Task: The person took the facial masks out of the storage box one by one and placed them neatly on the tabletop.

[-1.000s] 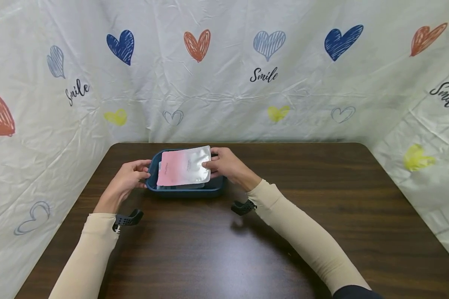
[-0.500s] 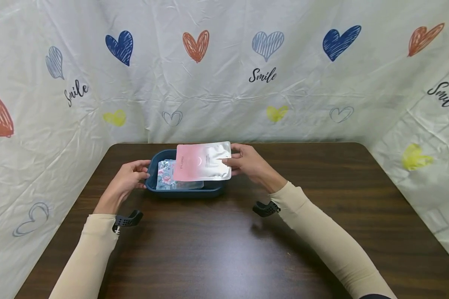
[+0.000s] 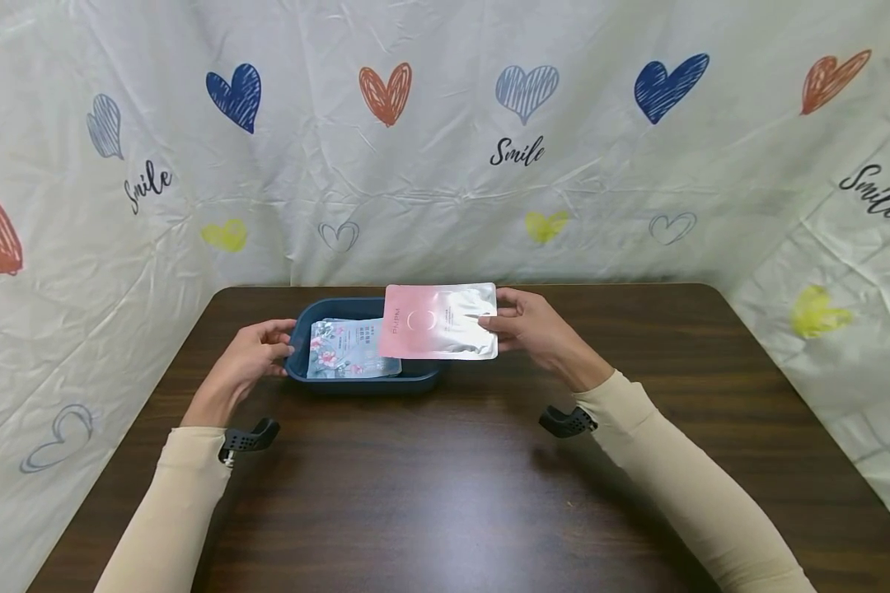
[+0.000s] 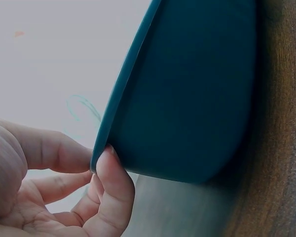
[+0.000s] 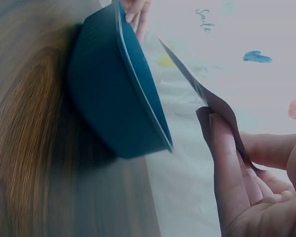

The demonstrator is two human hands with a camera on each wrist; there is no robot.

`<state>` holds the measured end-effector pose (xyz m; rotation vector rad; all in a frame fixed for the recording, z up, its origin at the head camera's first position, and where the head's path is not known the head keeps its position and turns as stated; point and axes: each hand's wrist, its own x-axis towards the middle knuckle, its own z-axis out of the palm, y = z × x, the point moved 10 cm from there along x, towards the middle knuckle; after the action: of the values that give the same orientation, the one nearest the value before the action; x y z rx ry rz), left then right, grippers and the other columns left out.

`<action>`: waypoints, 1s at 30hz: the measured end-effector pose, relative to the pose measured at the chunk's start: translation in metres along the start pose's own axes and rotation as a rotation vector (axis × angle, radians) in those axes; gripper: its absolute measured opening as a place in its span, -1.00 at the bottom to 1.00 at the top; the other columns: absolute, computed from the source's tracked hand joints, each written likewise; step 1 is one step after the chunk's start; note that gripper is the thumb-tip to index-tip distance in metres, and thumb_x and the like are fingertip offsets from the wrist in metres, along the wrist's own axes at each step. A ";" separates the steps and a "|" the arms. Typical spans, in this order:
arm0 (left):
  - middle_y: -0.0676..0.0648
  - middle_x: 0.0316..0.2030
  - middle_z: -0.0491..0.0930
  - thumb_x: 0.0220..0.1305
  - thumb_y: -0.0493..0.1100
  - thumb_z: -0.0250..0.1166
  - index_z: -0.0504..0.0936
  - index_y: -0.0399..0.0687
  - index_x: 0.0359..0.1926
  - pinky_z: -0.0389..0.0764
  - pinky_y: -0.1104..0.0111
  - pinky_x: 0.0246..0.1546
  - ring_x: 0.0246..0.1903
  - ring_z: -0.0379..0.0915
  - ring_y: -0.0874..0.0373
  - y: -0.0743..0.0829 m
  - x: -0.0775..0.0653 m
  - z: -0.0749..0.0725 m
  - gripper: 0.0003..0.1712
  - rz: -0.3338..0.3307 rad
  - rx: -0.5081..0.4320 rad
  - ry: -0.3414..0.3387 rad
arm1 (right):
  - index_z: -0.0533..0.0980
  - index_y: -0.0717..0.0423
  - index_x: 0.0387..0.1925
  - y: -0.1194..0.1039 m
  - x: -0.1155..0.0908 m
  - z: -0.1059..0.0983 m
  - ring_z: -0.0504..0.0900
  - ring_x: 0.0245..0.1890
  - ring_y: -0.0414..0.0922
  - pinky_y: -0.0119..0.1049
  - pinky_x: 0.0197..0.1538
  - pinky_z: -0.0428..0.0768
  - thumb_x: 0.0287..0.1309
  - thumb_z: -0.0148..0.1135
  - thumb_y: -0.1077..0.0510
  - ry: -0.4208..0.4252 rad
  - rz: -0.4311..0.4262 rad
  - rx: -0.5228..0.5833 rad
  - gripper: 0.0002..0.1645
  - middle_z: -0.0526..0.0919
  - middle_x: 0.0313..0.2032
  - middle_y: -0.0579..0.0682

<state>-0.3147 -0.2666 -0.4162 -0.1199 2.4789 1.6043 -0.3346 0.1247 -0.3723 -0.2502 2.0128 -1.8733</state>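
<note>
The right hand [image 3: 530, 325] pinches the silver end of a pink-and-silver foil sachet [image 3: 445, 346], raised above the right end of a blue bin [image 3: 371, 385]; the left hand [image 3: 245, 354] pinches its rim. Probably light, bendable and slick, the sachet suits an edge hold.

Beige sleeves [image 3: 166, 511] with black perforated wrist mounts [image 3: 252, 436]

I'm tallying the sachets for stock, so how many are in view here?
2: a pink-and-silver sachet, pinched by the right hand near the bin's right end, and a blue floral sachet lying inside the bin. More may be hidden underneath.
</note>
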 end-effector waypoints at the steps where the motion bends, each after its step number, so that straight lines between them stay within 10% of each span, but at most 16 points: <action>1: -0.30 0.06 0.36 0.43 -0.37 0.10 0.21 -0.25 0.52 0.71 0.34 -0.28 -0.12 0.44 -0.07 -0.001 0.000 0.000 -0.32 -0.001 -0.001 0.001 | 0.37 0.26 0.31 0.001 -0.002 -0.003 0.77 -0.29 -0.11 -0.18 -0.24 0.74 0.34 0.26 0.28 -0.001 0.002 -0.004 -0.45 0.77 -0.25 -0.01; 30: -0.35 0.18 0.34 0.46 -0.34 0.10 0.23 -0.18 0.52 0.70 0.37 -0.21 0.00 0.41 -0.17 -0.004 0.000 -0.001 -0.35 -0.017 0.005 0.019 | 0.26 0.35 0.33 0.038 -0.031 -0.078 0.73 -0.29 -0.21 -0.26 -0.27 0.71 0.36 0.26 0.25 0.067 0.031 -0.037 -0.39 0.74 -0.22 -0.12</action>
<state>-0.3137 -0.2695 -0.4195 -0.1558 2.4895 1.5975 -0.3317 0.2124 -0.4023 -0.1671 2.0854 -1.8504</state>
